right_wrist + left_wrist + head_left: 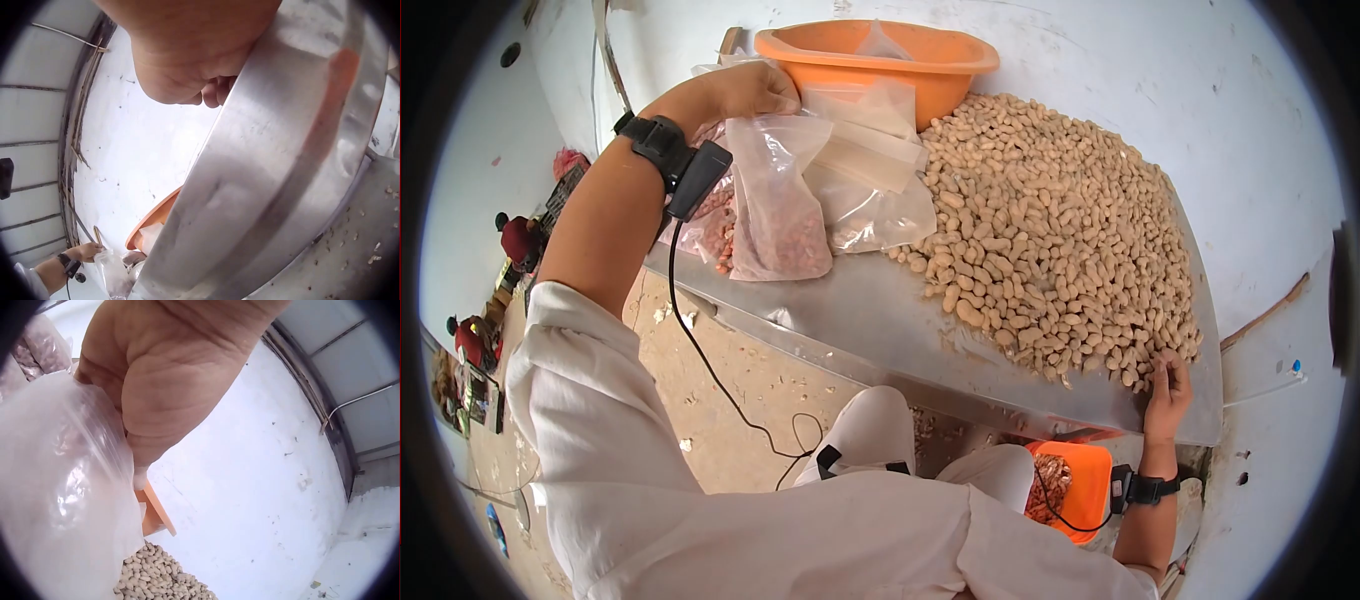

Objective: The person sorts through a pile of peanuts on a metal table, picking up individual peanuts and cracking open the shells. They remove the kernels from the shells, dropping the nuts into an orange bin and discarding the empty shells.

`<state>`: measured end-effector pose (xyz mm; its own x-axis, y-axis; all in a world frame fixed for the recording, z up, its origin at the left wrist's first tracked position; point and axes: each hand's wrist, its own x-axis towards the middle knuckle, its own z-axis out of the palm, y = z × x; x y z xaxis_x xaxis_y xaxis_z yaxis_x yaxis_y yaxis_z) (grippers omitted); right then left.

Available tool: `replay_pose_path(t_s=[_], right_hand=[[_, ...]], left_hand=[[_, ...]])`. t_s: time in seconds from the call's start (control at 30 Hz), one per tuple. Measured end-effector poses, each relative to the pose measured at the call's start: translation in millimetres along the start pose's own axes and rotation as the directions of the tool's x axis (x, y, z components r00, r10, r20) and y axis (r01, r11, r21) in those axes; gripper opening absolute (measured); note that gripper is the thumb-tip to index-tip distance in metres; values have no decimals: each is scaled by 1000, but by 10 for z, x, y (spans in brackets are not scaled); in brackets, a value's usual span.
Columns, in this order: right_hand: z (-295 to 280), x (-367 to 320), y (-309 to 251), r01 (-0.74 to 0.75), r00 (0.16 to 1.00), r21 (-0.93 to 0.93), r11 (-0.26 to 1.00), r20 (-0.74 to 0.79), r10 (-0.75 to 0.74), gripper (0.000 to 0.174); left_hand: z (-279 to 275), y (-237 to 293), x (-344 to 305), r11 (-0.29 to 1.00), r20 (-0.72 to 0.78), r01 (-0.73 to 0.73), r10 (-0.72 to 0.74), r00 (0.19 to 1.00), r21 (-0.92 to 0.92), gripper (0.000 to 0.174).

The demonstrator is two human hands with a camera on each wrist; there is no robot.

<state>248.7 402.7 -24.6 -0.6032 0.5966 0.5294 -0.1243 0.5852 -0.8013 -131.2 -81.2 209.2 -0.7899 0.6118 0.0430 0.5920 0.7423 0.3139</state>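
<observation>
At the back left of the metal table, the left hand [752,90] has its fingers curled at the top edge of a clear plastic bag [778,200] with reddish nuts in its lower part. In the left wrist view the hand [169,381] is above the bag [56,487], its fingertips mostly hidden. The right hand [1168,400] rests at the near right edge of a large heap of unshelled peanuts [1040,230], fingers slightly bent and touching the heap. The table rim hides most of its fingers in the right wrist view, where the hand [194,56] shows from behind.
An orange basin [960,85] stands behind the bags against the white wall. More plastic bags [875,200] lie between it and the heap. Below the table edge [840,365], an orange container [1090,490] with reddish nuts stands beside the person's knees.
</observation>
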Motion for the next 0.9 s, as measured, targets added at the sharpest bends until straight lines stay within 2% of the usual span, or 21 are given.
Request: replay_pose_path(t_s=[0.13,0.23,0.33,0.37,0.4,0.43,0.47,0.53,0.6,0.67,0.73,0.83,0.9], right_hand=[[8,-10,-78,0,1000,-20,1000,19,1,15],[29,-4,-92,18,1000,-40,999,-1,-18,14],[26,-22,-109,23,1000,-51,998,-6,-23,13],[25,-14,-107,36,999,-56,998,-3,-37,13],[22,-13,-104,52,999,-61,997,0,-52,14],[20,-22,-109,47,999,-78,996,0,-47,14],[22,-21,-122,46,999,-95,994,0,-46,14],[16,-22,-126,28,1000,-92,995,-5,-28,14],[19,-25,-89,-8,1000,-54,998,-17,7,15],[13,-16,-58,-1,1000,-66,998,-20,0,15],[0,-23,-30,8,1000,-110,994,-25,-10,16],[6,-38,-41,30,998,-108,994,-47,-35,18],[-10,-33,22,73,995,-140,987,-58,-82,19]], left_hand=[[-26,22,-23,994,21,-70,68,997,87,20],[-30,80,-33,936,-11,-13,18,1000,353,24],[-107,123,-9,956,1,-93,97,995,278,24],[-67,48,48,952,-177,-155,205,963,263,22],[-20,-58,113,943,-352,-217,299,887,253,20],[38,25,147,927,-516,-280,372,772,249,19],[111,113,182,945,-515,-299,323,794,132,19],[399,637,-68,946,-494,-308,219,842,-106,19],[778,1039,-288,866,-371,-490,490,789,101,17],[1138,1283,-400,670,-208,-741,733,648,52,18],[1482,1509,-505,648,-117,-757,748,654,-84,20],[1941,1550,-479,680,-37,-703,713,701,-208,22],[2144,1532,-505,705,-34,-668,682,731,-238,25]])
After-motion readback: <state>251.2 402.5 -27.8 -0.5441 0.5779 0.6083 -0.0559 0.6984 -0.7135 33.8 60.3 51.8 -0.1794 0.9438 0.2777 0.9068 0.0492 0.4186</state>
